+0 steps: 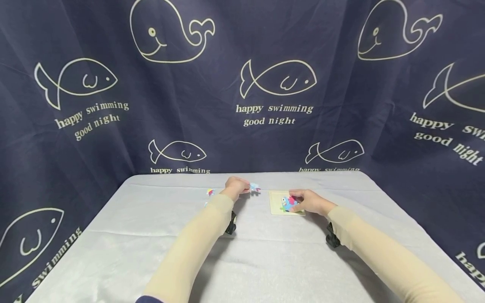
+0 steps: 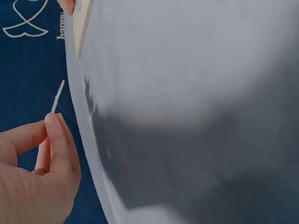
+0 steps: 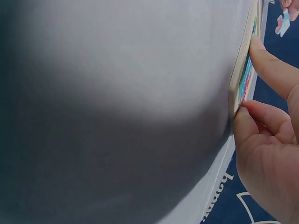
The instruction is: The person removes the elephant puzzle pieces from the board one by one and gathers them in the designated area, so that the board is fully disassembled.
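Note:
My left hand point(image 1: 237, 185) pinches a small jigsaw piece point(image 1: 255, 187), light blue with bits of pink, above the table. In the left wrist view the piece point(image 2: 57, 96) appears edge-on between thumb and fingertips. My right hand point(image 1: 311, 202) is at the right side of a pale, shallow puzzle board point(image 1: 275, 210). Its thumb and a bent finger grip near the board's edge, while the index fingertip presses on the puzzle surface in the right wrist view. Joined pieces with a blue and pink picture point(image 1: 289, 203) lie in the board, partly covered by that hand.
More loose puzzle pieces point(image 1: 210, 192) lie on the table left of the left hand, partly hidden by the forearm. A pale grey cloth covers the table point(image 1: 273, 261). A dark blue curtain point(image 1: 227, 84) with fish and whale outlines hangs around it.

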